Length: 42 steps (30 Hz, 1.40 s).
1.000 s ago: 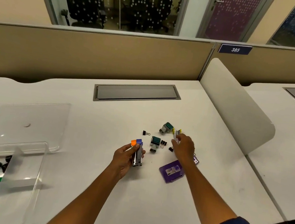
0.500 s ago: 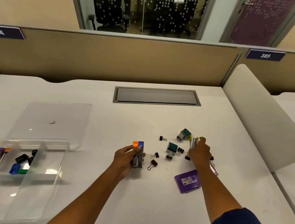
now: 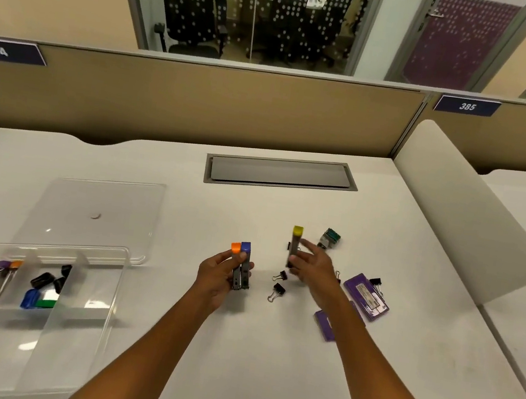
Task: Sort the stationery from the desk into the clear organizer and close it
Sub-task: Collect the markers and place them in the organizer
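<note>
My left hand [image 3: 218, 276] grips two lead tubes upright, one with an orange cap [image 3: 235, 247] and one with a blue cap [image 3: 245, 247]. My right hand [image 3: 312, 269] holds a yellow-capped lead tube [image 3: 295, 243] upright, just right of the left hand. The clear organizer [image 3: 44, 256] sits open at the left; it holds two capped tubes [image 3: 2, 277], black clips [image 3: 51, 277] and blue and green pieces. Its clear lid [image 3: 101, 210] lies flat behind it. Black binder clips [image 3: 277, 291], a purple box [image 3: 366, 296] and a staple pack [image 3: 329, 237] lie on the desk.
A second purple piece [image 3: 325, 324] lies partly under my right forearm. A grey cable hatch [image 3: 280, 174] is set into the desk at the back. A curved white divider [image 3: 466, 211] bounds the right side, and a tan partition runs along the rear.
My right hand has lifted the yellow-capped tube off the desk and moved it left toward my left hand. The left hand keeps its two tubes.
</note>
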Available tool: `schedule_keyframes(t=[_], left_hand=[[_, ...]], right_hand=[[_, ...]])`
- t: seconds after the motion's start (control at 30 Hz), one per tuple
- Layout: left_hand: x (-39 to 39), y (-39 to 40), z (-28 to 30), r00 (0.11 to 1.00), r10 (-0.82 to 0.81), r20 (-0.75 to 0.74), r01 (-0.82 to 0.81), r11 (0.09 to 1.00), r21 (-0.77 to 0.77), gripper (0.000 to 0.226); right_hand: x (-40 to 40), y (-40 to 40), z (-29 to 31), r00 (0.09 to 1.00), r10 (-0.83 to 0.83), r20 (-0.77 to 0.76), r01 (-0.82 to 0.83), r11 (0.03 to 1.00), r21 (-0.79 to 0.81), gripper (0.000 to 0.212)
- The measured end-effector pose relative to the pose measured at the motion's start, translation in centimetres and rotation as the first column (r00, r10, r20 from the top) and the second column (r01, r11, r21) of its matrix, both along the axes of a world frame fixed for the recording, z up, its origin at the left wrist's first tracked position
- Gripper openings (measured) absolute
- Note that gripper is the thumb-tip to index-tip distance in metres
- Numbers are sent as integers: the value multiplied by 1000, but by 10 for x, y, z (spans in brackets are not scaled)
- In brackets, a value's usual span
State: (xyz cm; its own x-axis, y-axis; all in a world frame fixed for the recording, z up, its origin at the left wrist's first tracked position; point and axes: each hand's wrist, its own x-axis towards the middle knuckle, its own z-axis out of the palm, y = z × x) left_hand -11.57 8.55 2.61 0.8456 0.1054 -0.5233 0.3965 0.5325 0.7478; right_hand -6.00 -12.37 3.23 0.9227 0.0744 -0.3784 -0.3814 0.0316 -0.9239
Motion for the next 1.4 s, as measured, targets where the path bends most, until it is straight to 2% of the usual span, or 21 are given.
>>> schedule_keyframes(t=[0.13, 0.4, 0.53, 0.6, 0.7, 0.83, 1.03, 1.23, 1.33, 1.4], left_hand=[[-12, 23, 6, 999, 29, 32, -31, 999, 42, 42], [-54, 94, 24, 986, 142, 88, -158, 963, 219, 39], [-77, 136, 29, 969, 229, 91, -246, 915, 320, 32], [-87, 158, 32, 960, 259, 103, -279, 895, 347, 37], [-97, 191, 33, 955, 277, 110, -298, 875, 383, 32], [-104, 222, 27, 959, 276, 59, -274, 859, 433, 45], [-101, 240, 11, 976, 217, 29, -202, 841, 502, 41], [-90, 239, -2, 992, 114, -57, -56, 793, 607, 43], [-88, 237, -5, 992, 84, -89, -10, 778, 628, 40], [-86, 236, -7, 991, 73, -112, 14, 776, 630, 37]], right_hand=[[-32, 55, 4, 959, 283, 21, -284, 958, 45, 60], [-67, 150, 21, 871, 481, 95, -476, 876, -75, 52], [-76, 199, 25, 843, 526, 114, -518, 850, -95, 48], [-80, 225, 25, 830, 548, 104, -537, 835, -120, 53], [-85, 259, 25, 797, 594, 109, -570, 800, -188, 61], [-89, 295, 24, 769, 628, 124, -578, 764, -288, 56], [-85, 323, 25, 784, 614, 95, -511, 725, -462, 51], [-78, 332, 25, 699, 713, 45, -491, 525, -695, 40], [-77, 339, 28, 654, 755, -46, -476, 363, -801, 42], [-75, 342, 29, 640, 763, -91, -464, 289, -837, 44]])
